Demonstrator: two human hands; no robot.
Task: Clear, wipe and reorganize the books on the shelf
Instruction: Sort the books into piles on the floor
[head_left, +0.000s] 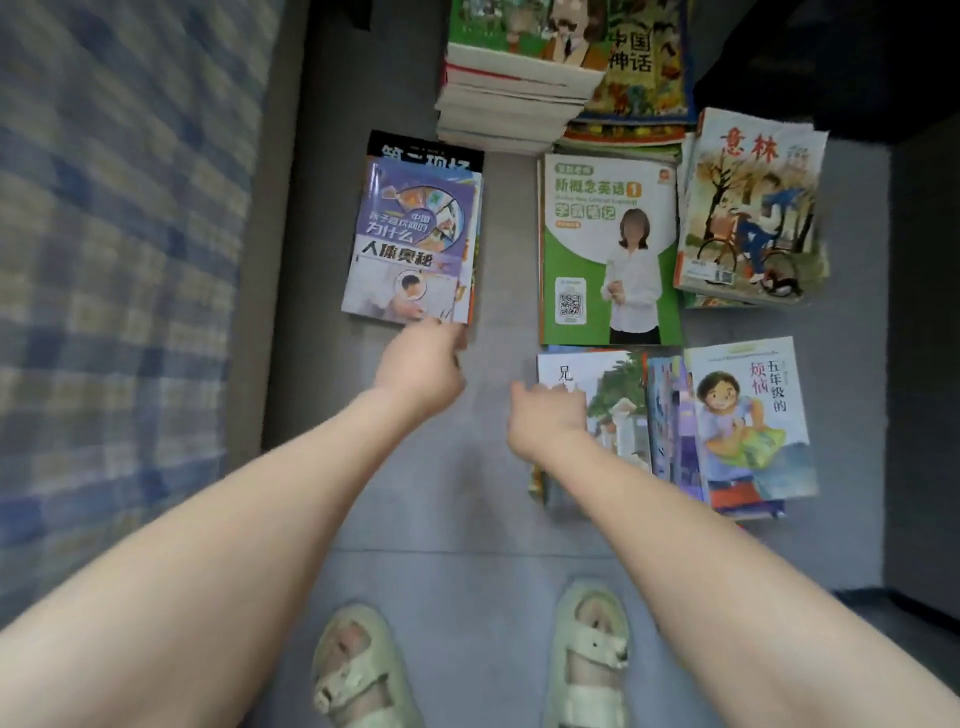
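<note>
Grey floor (493, 519) is where the cleared piles are laid, purple-covered paperback (410, 239) gripped at its near edge by the left hand (421, 364), right hand (545, 410) at the white-covered picture book (613, 395) (grip can't be told), so sorting's probably underway and squaring-up seems needed next.

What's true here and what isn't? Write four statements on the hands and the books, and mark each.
1. The left hand is at the near edge of the purple book. True.
2. The green workbook stands upright. False: it lies flat on the floor.
3. The right hand is over the white-cover book. True.
4. The person is barefoot. False: they wear pale sandals.
</note>
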